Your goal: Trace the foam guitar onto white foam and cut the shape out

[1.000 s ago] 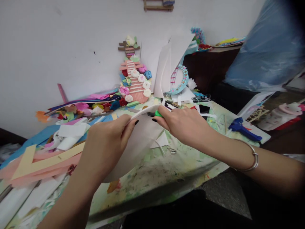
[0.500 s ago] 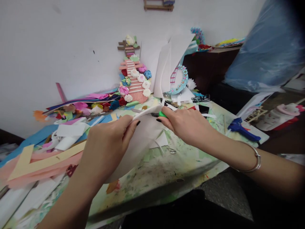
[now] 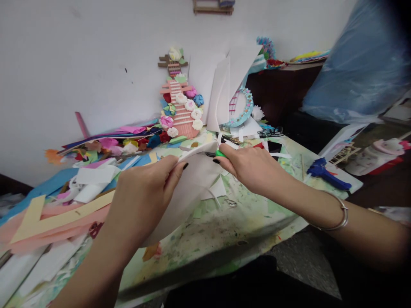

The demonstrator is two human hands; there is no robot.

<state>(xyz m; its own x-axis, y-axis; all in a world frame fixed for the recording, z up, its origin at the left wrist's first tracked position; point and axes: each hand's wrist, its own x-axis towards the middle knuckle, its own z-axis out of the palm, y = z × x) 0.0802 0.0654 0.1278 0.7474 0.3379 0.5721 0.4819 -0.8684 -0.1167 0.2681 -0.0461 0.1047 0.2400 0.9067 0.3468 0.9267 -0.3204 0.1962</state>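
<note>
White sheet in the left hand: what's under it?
Around the white sheet, an orange scrap shows below its bottom edge and a white scrap beside its right edge, on the stained table. The table area directly behind it is covered; anything there can't be seen.

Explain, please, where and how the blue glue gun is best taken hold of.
Probably by the handle, from above and the right: the blue glue gun lies flat, and this slim part stretches rightward and nearer from the bulkier body.
</note>
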